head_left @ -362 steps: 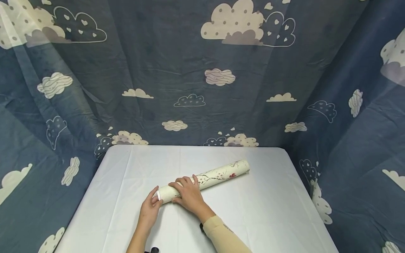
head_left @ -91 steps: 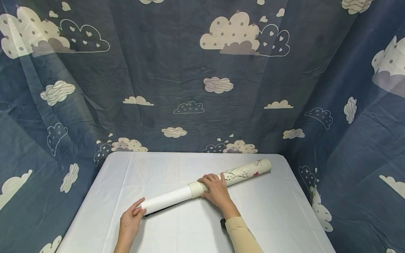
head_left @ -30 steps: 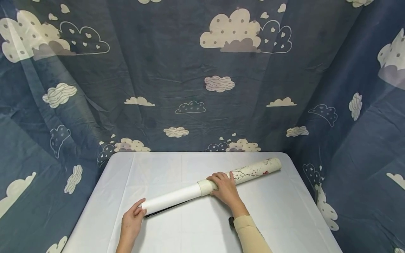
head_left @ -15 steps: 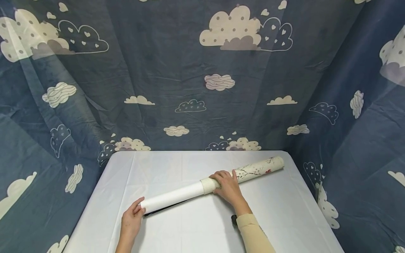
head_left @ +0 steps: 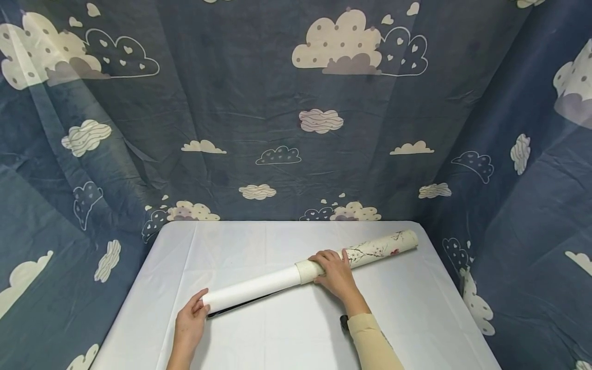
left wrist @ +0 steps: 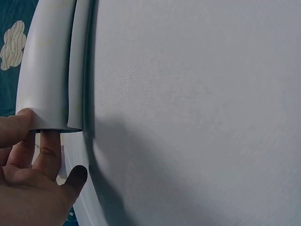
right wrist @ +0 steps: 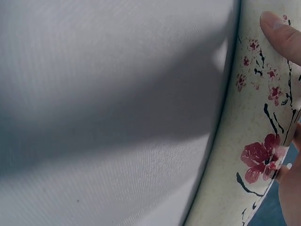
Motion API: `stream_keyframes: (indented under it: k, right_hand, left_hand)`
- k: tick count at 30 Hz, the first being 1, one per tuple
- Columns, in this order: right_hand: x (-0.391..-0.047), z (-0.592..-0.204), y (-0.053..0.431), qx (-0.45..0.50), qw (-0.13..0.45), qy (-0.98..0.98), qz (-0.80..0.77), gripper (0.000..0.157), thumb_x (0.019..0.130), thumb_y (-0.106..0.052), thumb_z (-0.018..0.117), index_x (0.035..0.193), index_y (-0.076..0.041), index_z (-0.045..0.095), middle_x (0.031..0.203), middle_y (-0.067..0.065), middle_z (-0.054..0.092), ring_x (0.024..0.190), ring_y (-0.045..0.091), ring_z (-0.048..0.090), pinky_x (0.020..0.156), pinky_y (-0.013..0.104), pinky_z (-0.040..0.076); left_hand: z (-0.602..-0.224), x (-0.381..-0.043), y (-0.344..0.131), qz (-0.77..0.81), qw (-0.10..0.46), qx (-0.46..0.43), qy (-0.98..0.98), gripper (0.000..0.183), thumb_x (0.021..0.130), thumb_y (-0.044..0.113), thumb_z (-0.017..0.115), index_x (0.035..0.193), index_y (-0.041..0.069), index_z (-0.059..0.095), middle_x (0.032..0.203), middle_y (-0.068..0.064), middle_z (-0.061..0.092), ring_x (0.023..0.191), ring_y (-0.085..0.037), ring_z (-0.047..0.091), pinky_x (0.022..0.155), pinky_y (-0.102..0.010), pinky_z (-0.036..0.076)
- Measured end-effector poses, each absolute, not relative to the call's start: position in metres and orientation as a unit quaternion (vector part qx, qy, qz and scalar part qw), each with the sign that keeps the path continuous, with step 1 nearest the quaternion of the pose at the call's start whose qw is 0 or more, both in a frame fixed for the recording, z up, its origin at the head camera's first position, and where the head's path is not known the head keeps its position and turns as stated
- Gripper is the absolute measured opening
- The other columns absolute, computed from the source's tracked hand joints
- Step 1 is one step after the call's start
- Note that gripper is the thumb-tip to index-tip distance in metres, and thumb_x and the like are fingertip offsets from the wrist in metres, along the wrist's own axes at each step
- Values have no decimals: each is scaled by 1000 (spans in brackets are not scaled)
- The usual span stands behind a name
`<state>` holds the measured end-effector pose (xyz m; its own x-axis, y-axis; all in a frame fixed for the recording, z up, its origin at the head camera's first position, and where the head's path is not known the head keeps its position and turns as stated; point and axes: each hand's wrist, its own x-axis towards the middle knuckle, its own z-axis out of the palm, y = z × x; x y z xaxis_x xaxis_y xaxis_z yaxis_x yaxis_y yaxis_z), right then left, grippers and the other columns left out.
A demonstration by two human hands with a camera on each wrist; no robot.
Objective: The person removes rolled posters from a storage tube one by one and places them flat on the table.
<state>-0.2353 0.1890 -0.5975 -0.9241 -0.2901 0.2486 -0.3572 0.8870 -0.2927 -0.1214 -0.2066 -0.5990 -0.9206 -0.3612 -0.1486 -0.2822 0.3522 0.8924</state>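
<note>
A cream tube [head_left: 379,245] printed with red blossoms lies slantwise on the white-clothed table [head_left: 287,339]. A white paper roll [head_left: 252,289] sticks far out of its near end. My right hand [head_left: 330,259] grips the tube at that open end; in the right wrist view a fingertip [right wrist: 282,33] rests on the blossom print [right wrist: 256,157]. My left hand [head_left: 200,308] pinches the free end of the roll. In the left wrist view its thumb [left wrist: 19,127] lies on the outside of the roll [left wrist: 51,70], and one finger [left wrist: 47,150] reaches into the roll's end.
Dark blue cloud-print fabric [head_left: 259,103] hangs close around the table on the far, left and right sides. A thin dark strip [head_left: 240,307] shows under the roll. The table's rounded far corners [head_left: 411,223] sit near the tube's far end.
The tube has slid to the right and away from my left hand, baring more of the white roll. Twelve seconds ago the roll was inside the tube. The left hand has barely moved.
</note>
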Motion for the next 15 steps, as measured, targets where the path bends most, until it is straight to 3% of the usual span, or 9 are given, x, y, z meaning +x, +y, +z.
stream_keyframes:
  k: [15]
  right_hand:
    - [-235, -597, 193, 157, 94, -968, 172, 62, 72, -25, 98, 128, -30, 71, 135, -2, 69, 139, 32, 57, 125, 75, 18]
  left_hand:
    - [-600, -120, -210, -524, 39, 202, -826, 49, 101, -1, 62, 149, 6, 59, 130, -29, 71, 94, -1, 65, 72, -12, 51]
